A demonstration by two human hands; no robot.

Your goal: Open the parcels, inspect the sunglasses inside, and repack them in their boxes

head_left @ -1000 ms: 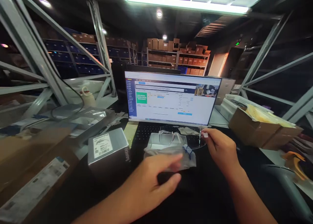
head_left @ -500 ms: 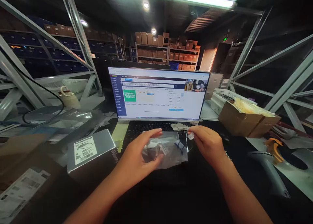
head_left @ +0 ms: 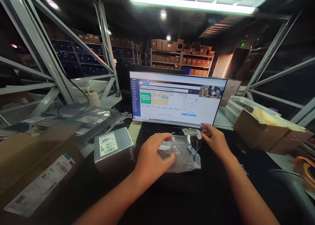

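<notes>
My left hand point(head_left: 157, 154) grips the left side of a translucent plastic bag point(head_left: 183, 162), its thumb lying across the front and its fingers behind. A blue cord point(head_left: 192, 153) shows at the bag's right end. Just above that cord is a small white piece point(head_left: 189, 139), too small to name. My right hand point(head_left: 214, 138) is open, fingers apart, right of the bag and in front of the monitor's lower edge. Close to its fingertips lies a crumpled whitish wrapper point(head_left: 192, 132); whether they touch is unclear.
A lit monitor point(head_left: 172, 100) stands behind the keyboard point(head_left: 150, 130). To the left are a grey labelled box point(head_left: 113, 146) and a large carton point(head_left: 41, 166). On the right sit a carton of yellowish packets point(head_left: 265, 133), an orange-centred tape roll point(head_left: 305, 169) and a blurred grey scanner point(head_left: 290, 182).
The right hand has let go of the small white piece and its fingers have spread, moving up and away from the bag. The left hand keeps its grip. The whole view has shifted.
</notes>
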